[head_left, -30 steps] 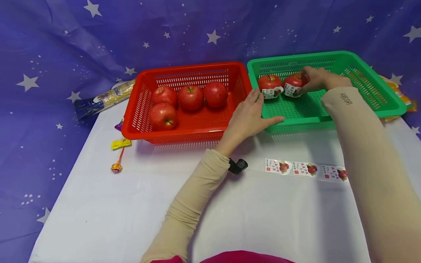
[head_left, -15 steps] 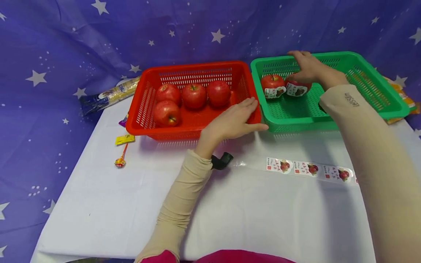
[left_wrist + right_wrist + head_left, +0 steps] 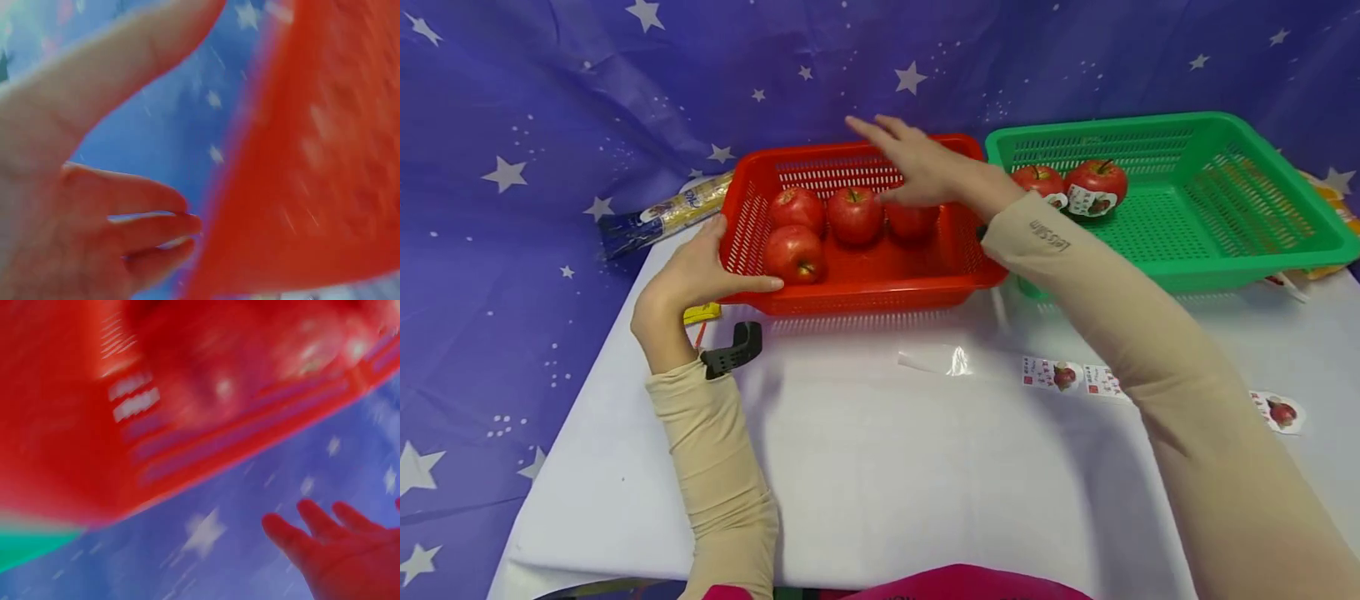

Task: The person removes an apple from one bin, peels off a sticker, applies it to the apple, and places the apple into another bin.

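Observation:
My left hand (image 3: 688,271) is at the left end of the red plastic basket (image 3: 865,298), thumb stretched along its front rim and fingers by the left corner. In the left wrist view its thumb and fingers are spread beside the basket's blurred red wall (image 3: 294,187). My right hand (image 3: 925,171) reaches across the basket's right half with fingers extended, partly covering one apple (image 3: 913,223). The right wrist view shows that hand (image 3: 350,556) near the basket's back rim, holding nothing. Other apples (image 3: 793,254) without labels sit in the basket's left half.
A green basket (image 3: 1195,268) stands to the right with two apples (image 3: 1105,177) wearing white labels. A sticker strip (image 3: 1048,373) with clear backing (image 3: 940,358) lies in front. A pasta packet (image 3: 662,215) and a yellow sachet (image 3: 702,313) are at the left.
My right hand has left the labelled apple in the green basket and moved left over the red one. My left hand has slid from between the baskets to the red basket's left end.

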`<state>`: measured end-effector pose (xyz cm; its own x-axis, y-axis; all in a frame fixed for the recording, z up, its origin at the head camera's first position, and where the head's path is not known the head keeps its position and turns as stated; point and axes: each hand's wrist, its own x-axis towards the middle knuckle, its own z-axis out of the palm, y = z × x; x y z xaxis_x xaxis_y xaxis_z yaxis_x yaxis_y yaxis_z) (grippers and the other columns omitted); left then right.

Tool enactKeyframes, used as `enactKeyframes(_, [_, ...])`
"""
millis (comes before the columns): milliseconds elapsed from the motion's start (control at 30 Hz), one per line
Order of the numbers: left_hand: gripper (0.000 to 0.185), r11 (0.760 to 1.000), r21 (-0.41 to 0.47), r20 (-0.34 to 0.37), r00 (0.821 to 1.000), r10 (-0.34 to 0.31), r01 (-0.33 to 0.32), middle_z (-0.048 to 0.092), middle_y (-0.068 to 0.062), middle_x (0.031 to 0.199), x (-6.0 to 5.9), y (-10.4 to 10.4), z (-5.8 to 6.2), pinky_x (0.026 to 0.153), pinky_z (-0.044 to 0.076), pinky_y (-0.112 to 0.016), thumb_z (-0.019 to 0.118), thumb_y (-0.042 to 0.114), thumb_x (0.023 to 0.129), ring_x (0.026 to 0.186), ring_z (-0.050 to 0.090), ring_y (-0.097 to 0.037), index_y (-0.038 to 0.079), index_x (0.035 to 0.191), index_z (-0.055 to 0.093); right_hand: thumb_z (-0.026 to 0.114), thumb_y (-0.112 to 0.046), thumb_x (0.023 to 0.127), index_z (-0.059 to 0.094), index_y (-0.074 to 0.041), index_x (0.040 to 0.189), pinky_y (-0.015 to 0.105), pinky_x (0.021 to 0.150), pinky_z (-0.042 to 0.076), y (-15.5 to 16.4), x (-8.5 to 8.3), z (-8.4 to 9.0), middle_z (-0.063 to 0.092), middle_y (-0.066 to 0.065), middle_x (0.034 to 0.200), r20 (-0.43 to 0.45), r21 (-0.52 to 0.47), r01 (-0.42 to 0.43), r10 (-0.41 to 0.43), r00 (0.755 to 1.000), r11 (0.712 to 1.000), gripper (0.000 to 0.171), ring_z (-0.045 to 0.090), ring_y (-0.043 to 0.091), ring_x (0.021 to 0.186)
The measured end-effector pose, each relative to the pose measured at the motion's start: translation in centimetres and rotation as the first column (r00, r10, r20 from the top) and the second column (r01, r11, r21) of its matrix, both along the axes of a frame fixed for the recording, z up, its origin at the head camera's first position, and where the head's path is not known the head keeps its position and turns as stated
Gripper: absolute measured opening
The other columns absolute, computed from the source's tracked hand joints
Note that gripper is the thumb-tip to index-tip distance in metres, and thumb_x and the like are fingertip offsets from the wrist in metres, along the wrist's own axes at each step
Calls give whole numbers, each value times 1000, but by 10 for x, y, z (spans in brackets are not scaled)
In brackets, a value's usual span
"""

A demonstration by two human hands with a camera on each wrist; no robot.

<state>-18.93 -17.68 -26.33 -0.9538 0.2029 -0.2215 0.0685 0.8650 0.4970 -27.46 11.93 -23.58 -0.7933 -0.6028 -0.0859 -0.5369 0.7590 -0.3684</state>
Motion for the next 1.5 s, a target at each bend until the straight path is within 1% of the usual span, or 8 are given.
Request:
enactKeyframes(233, [125,1000,-3,81,996,-30,30,10,-16,161,-1,-4,-11,111,27,-61,75,58,72,140,27,-42,10,154,-7,61,-25,92,0,-37,154,57,116,20,-91,2,-27,-1,11,162,116,267,-189,163,980,945,87,3,39,149])
enactKeyframes(367, [125,1000,5,67,997,-29,29,13,-17,161,2,1,-8,111,27,-60,75,57,73,140,28,-42,9,154,-7,56,-16,92,12,-35,154,42,104,43,-121,10,-37,19,13,158,155,409,-265,220,963,873,78,29,30,139])
enactKeyframes(500, [123,999,15,51,998,-30,29,22,-18,158,3,4,-7,109,31,-58,76,56,73,134,35,-40,8,155,-3,53,-17,92,19,-35,153,35,91,46,-122,17,-36,40,9,145,229,498,-234,134,964,835,72,44,24,117])
enactKeyframes(700, [122,998,-36,59,997,-40,42,3,-15,162,-2,4,-3,113,25,-59,75,58,72,143,22,-41,4,154,1,54,-28,90,18,-37,153,42,99,37,-93,13,-24,31,-6,152,344,505,-215,33,939,836,73,33,21,125])
enactKeyframes(867, [124,999,-21,69,997,-24,26,18,-20,159,-4,4,-4,110,30,-59,76,59,71,138,31,-40,3,154,2,62,-39,88,23,-34,152,48,108,34,-66,9,-19,32,3,151,344,422,-221,70,936,879,75,32,25,133])
enactKeyframes(1133, [124,1000,8,84,996,20,-20,34,-24,148,-2,-1,-6,106,35,-59,77,54,72,129,39,-40,1,153,1,69,-49,83,31,-33,147,45,105,40,-23,17,3,43,2,142,300,58,-157,133,945,986,77,41,22,128])
enactKeyframes(1300, [123,1000,-2,77,997,21,-20,36,-25,145,-1,-5,-7,104,37,-60,77,54,72,126,40,-40,0,153,2,72,-41,83,39,-31,142,41,97,47,6,39,6,50,-2,134,262,-197,-132,182,948,971,69,50,18,118])
enactKeyframes(1500, [127,1000,-11,81,997,20,-19,34,-26,147,-1,-8,-6,105,35,-60,76,58,71,129,38,-41,0,153,-2,75,-31,83,40,-29,141,43,92,50,35,80,-8,58,1,128,247,-360,-96,194,949,928,68,57,21,111])
